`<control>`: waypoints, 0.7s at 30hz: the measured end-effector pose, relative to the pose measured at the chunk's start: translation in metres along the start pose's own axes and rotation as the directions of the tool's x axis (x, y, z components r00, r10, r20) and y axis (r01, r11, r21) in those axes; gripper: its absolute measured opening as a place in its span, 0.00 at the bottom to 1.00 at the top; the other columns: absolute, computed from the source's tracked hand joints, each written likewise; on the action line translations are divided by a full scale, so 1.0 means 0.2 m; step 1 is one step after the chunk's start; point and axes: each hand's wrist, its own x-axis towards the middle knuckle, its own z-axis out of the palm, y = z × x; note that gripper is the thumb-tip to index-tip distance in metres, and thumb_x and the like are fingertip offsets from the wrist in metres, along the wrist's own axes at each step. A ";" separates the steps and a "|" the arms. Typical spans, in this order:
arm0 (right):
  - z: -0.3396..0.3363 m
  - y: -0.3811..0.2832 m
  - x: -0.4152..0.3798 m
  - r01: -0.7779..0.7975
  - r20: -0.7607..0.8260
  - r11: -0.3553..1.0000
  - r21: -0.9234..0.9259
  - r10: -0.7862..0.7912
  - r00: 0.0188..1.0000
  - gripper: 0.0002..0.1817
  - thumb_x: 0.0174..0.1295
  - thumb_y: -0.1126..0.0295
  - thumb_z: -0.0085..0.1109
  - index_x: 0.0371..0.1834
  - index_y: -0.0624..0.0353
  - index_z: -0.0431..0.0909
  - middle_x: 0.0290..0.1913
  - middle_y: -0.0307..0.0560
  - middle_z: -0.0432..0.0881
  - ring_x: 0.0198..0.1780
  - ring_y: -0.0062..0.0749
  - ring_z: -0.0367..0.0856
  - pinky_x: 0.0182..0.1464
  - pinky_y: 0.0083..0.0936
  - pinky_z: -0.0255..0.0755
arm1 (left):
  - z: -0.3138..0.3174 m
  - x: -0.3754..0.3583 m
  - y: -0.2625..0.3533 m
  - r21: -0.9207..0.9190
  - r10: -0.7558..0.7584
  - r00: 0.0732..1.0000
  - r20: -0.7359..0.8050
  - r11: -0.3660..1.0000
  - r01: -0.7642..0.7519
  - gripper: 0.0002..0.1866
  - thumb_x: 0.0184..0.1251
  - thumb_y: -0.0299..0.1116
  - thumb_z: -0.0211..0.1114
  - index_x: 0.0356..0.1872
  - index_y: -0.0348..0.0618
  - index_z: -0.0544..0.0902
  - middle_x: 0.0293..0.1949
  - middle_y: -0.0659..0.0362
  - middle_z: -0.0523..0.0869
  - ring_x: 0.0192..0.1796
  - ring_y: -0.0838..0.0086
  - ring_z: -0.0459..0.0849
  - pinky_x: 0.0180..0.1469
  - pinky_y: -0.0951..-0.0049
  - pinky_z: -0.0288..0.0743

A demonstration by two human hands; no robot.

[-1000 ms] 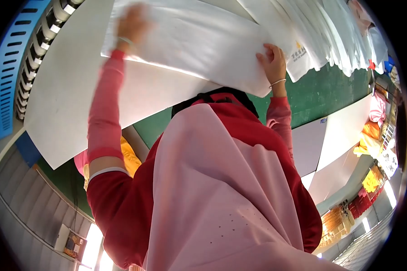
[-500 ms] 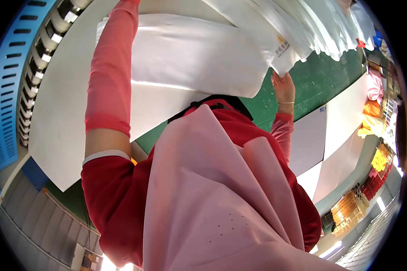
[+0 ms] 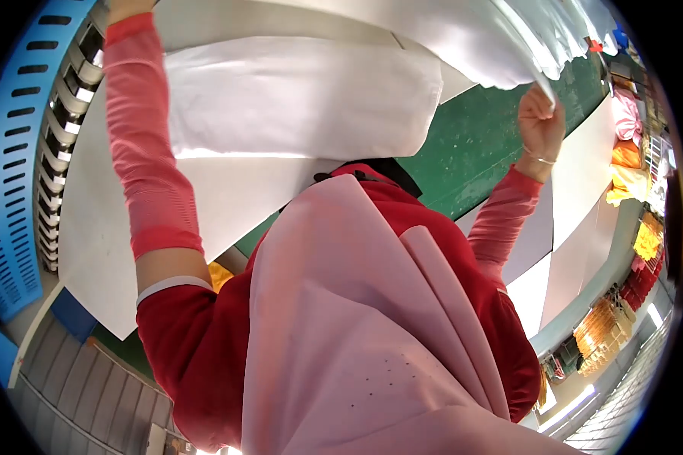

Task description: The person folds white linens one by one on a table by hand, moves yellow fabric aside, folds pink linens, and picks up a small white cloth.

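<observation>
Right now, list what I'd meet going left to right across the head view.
Blue slotted basket → left hand → folded white cloth → right hand → orange cloth.

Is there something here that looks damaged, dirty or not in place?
Small dark specks dot the pink cloth over the person's front, odd on otherwise plain fabric; holes or stains, I cannot tell.

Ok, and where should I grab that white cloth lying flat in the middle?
I'd pinch the white cloth at its near right corner, coming from the right. It lies flat, and that corner juts past the white board over the green surface.
</observation>
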 end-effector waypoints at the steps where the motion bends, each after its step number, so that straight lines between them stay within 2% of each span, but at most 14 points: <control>1: 0.06 0.03 0.00 -0.012 0.000 0.999 -0.040 0.012 1.000 0.04 0.57 0.79 0.44 0.26 0.63 0.63 0.19 0.37 0.60 0.20 0.20 0.56 0.26 0.17 0.54 | 0.08 -0.15 0.09 0.114 -0.005 1.000 0.015 0.993 0.004 0.01 0.55 0.29 0.55 0.26 0.46 0.73 0.19 0.61 0.71 0.16 0.79 0.66 0.14 0.85 0.56; 2: 0.10 0.07 -0.01 -0.027 0.004 0.996 -0.081 0.027 1.000 0.02 0.57 0.78 0.45 0.29 0.64 0.64 0.20 0.37 0.62 0.19 0.20 0.56 0.26 0.17 0.55 | 0.12 -0.29 0.16 0.226 -0.010 1.000 0.029 0.974 0.003 0.06 0.51 0.35 0.58 0.31 0.51 0.75 0.19 0.65 0.70 0.15 0.80 0.62 0.14 0.85 0.53; 3: 0.11 0.11 -0.03 0.045 -0.018 0.963 -0.266 -0.052 0.998 0.01 0.57 0.78 0.45 0.31 0.64 0.65 0.21 0.37 0.64 0.19 0.19 0.57 0.26 0.16 0.55 | 0.09 -0.42 0.23 0.272 0.068 0.991 0.114 0.957 -0.097 0.14 0.60 0.44 0.59 0.20 0.51 0.70 0.16 0.69 0.61 0.14 0.81 0.56 0.14 0.83 0.47; 5: 0.11 0.20 -0.10 0.169 -0.005 0.781 -0.601 -0.216 0.976 0.05 0.56 0.77 0.47 0.36 0.63 0.67 0.24 0.36 0.67 0.19 0.17 0.57 0.25 0.15 0.55 | -0.07 -0.63 0.33 0.325 0.189 0.971 0.147 0.918 -0.228 0.08 0.58 0.34 0.58 0.34 0.46 0.70 0.27 0.62 0.68 0.25 0.78 0.65 0.26 0.80 0.57; 8: 0.05 0.36 -0.24 0.040 -0.096 0.525 -0.850 -0.230 0.968 0.10 0.56 0.74 0.51 0.41 0.61 0.69 0.27 0.36 0.71 0.21 0.14 0.63 0.24 0.11 0.57 | -0.41 -0.94 0.35 0.418 0.284 0.957 0.052 0.864 -0.279 0.24 0.54 0.20 0.56 0.56 0.37 0.70 0.44 0.51 0.79 0.41 0.73 0.78 0.45 0.74 0.72; 10: -0.09 0.49 -0.33 -0.115 -0.211 0.386 -0.915 -0.215 0.954 0.11 0.55 0.72 0.53 0.41 0.61 0.69 0.29 0.35 0.73 0.24 0.12 0.68 0.24 0.08 0.59 | -0.73 -1.07 0.32 0.517 0.188 0.981 0.047 0.836 -0.186 0.26 0.54 0.20 0.55 0.58 0.39 0.67 0.47 0.54 0.79 0.44 0.76 0.78 0.43 0.83 0.71; 11: -0.21 0.53 -0.36 -0.183 -0.255 0.388 -0.903 -0.141 0.957 0.11 0.55 0.72 0.54 0.41 0.61 0.70 0.30 0.35 0.74 0.26 0.12 0.69 0.25 0.08 0.60 | -0.76 -1.16 0.24 0.607 0.181 0.983 -0.041 0.786 -0.119 0.27 0.53 0.20 0.57 0.58 0.39 0.68 0.40 0.57 0.80 0.37 0.79 0.78 0.38 0.84 0.71; 12: -0.34 0.58 -0.39 -0.250 -0.297 0.384 -0.889 -0.068 0.953 0.11 0.55 0.71 0.55 0.41 0.60 0.70 0.31 0.35 0.75 0.27 0.13 0.71 0.27 0.08 0.62 | -0.99 -1.19 0.20 0.674 0.066 0.992 -0.112 0.738 0.026 0.28 0.53 0.21 0.59 0.59 0.39 0.67 0.36 0.59 0.79 0.32 0.80 0.77 0.34 0.83 0.71; 13: -0.52 0.60 -0.43 -0.307 -0.328 0.306 -0.901 -0.019 0.945 0.11 0.56 0.71 0.54 0.42 0.61 0.71 0.31 0.35 0.75 0.28 0.13 0.71 0.29 0.09 0.63 | -1.21 -1.22 0.16 0.724 -0.041 0.981 -0.190 0.669 0.169 0.28 0.53 0.22 0.60 0.59 0.40 0.67 0.32 0.60 0.78 0.28 0.81 0.75 0.31 0.83 0.70; 14: -0.65 0.61 -0.45 -0.359 -0.362 0.222 -0.906 0.029 0.932 0.11 0.56 0.71 0.54 0.42 0.61 0.71 0.32 0.34 0.75 0.29 0.14 0.72 0.31 0.10 0.65 | -1.32 -1.25 0.08 0.731 -0.065 0.945 -0.319 0.617 0.289 0.28 0.52 0.23 0.63 0.58 0.40 0.68 0.26 0.63 0.75 0.23 0.82 0.72 0.26 0.81 0.68; 15: -0.66 0.63 -0.45 -0.394 -0.407 0.283 -0.874 0.015 0.913 0.11 0.57 0.71 0.54 0.42 0.61 0.71 0.32 0.35 0.76 0.30 0.14 0.72 0.33 0.11 0.65 | -1.32 -1.28 0.00 0.723 -0.009 0.899 -0.437 0.591 0.358 0.28 0.53 0.23 0.63 0.58 0.42 0.69 0.26 0.62 0.75 0.23 0.82 0.71 0.26 0.83 0.67; 17: -0.70 0.66 -0.44 -0.450 -0.494 0.402 -0.798 -0.008 0.869 0.10 0.58 0.72 0.55 0.41 0.63 0.71 0.33 0.36 0.76 0.32 0.16 0.74 0.36 0.12 0.66 | -1.29 -1.29 -0.02 0.744 0.043 0.919 -0.393 0.602 0.290 0.26 0.53 0.23 0.63 0.57 0.43 0.70 0.26 0.64 0.74 0.25 0.83 0.71 0.28 0.84 0.66; 21: -0.54 0.69 -0.36 -0.130 -0.199 0.431 -0.893 -0.118 0.973 0.08 0.57 0.77 0.56 0.39 0.64 0.71 0.34 0.38 0.78 0.35 0.15 0.74 0.37 0.12 0.67 | -1.19 -1.29 0.03 0.723 0.129 0.967 -0.217 0.688 0.071 0.25 0.54 0.17 0.60 0.56 0.44 0.72 0.34 0.61 0.75 0.32 0.81 0.71 0.34 0.84 0.67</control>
